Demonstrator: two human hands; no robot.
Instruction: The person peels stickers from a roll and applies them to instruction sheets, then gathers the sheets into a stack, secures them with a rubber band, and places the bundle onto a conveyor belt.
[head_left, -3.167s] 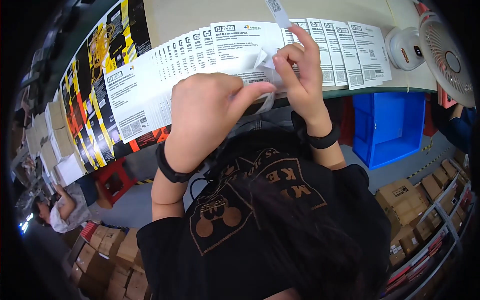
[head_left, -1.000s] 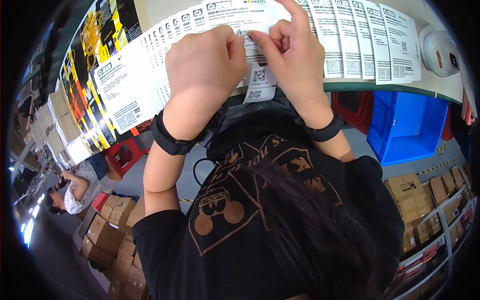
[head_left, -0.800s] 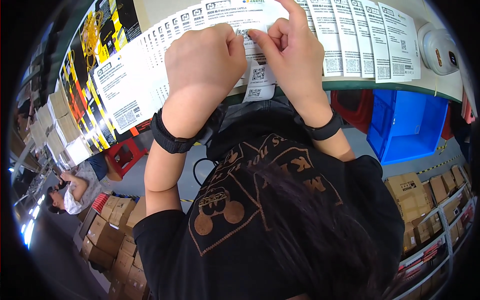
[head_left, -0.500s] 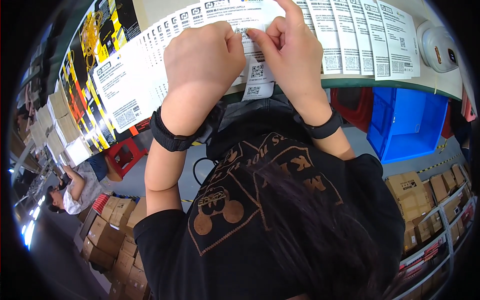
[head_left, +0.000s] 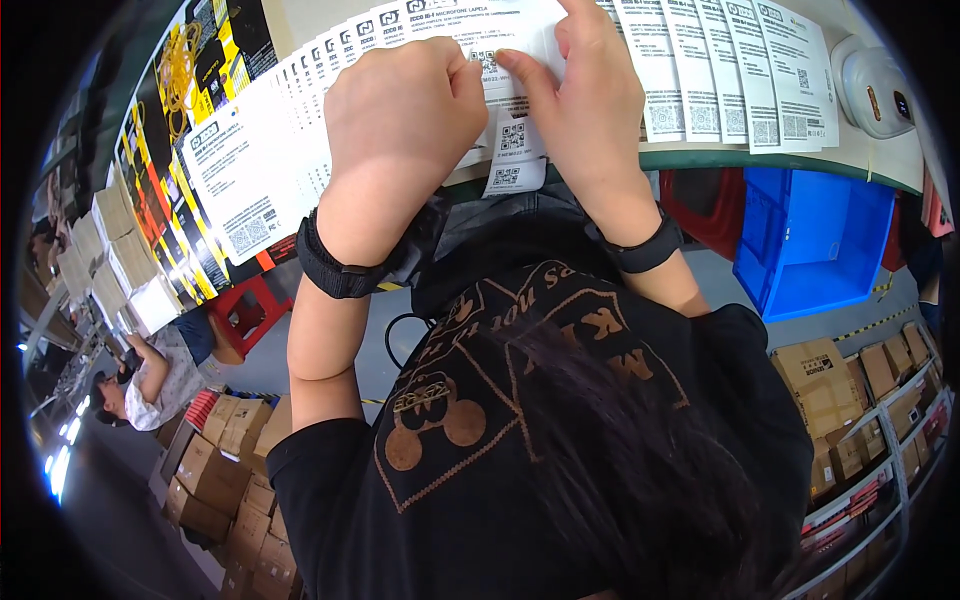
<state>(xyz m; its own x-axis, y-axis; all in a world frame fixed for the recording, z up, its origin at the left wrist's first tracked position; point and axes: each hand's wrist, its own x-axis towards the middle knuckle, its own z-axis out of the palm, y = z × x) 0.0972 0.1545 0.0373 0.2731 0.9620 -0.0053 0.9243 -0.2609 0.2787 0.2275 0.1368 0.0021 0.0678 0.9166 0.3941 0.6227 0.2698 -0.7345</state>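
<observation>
My left hand [head_left: 405, 130] is closed like a fist at the left side of a white strip of QR-code labels [head_left: 513, 137], and its fingertips are hidden underneath. The strip runs down between my hands and its lower end curls over the table edge. My right hand [head_left: 597, 115] is at the other side, thumb stretched out onto a small label near the middle of a printed white sheet [head_left: 520, 25]; its index finger points away, partly out of frame. Overlapping printed sheets [head_left: 240, 185] fan out to the left, and more printed sheets [head_left: 740, 85] overlap to the right.
A round white device [head_left: 875, 90] stands at the table's right end. Yellow rubber bands [head_left: 182, 60] lie on black-and-yellow printed boxes at left. Below the edge are a blue crate [head_left: 825, 240] and red stools [head_left: 245, 315]. Cardboard cartons [head_left: 215, 470] and another person [head_left: 145, 390] are farther left.
My right thumb has come away from the curled index finger and stretches out over the small label. The left hand has shifted very slightly; the sheets keep their places.
</observation>
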